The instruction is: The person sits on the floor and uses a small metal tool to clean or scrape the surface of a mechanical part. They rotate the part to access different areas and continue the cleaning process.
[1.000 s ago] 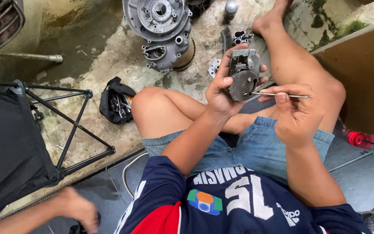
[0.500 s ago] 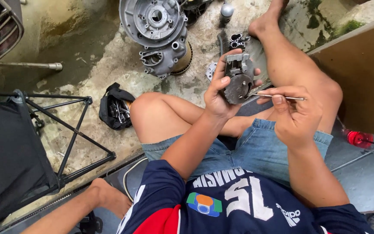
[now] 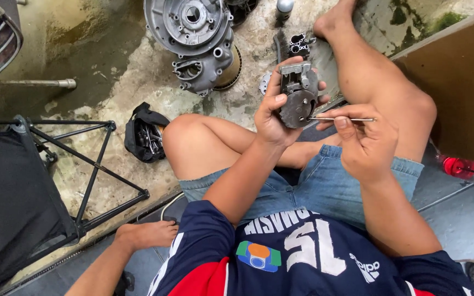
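Carburetor (image 3: 298,93) is the landmark: a grey metal body held up above the person's knees, over the stained concrete floor (image 3: 116,66).

Far left of it stands a black folding frame (image 3: 91,164) with dark fabric, and above that a metal pipe (image 3: 34,84) lies on the floor. Nearer, left of the carburetor and just beside the bent knee, a black pouch (image 3: 145,134) lies open with small metal tools inside. Up and left of the carburetor sits a large grey engine case (image 3: 193,33), and a smaller metal part (image 3: 301,43) lies just above the carburetor on the floor. Low down and left of it, another person's bare foot (image 3: 146,233) rests on the dark tiles. Far right of it, a red bottle (image 3: 459,166) lies beside a brown board (image 3: 456,82).

Nothing stands between the hands and the carburetor.

The left hand (image 3: 272,112) wraps round the carburetor from the left, fingers curled over its top and thumb on its round face. The right hand (image 3: 366,142), just right of it, pinches a thin metal rod (image 3: 341,119) between thumb and fingertips, the other fingers folded in; the rod's tip touches the carburetor's round face.
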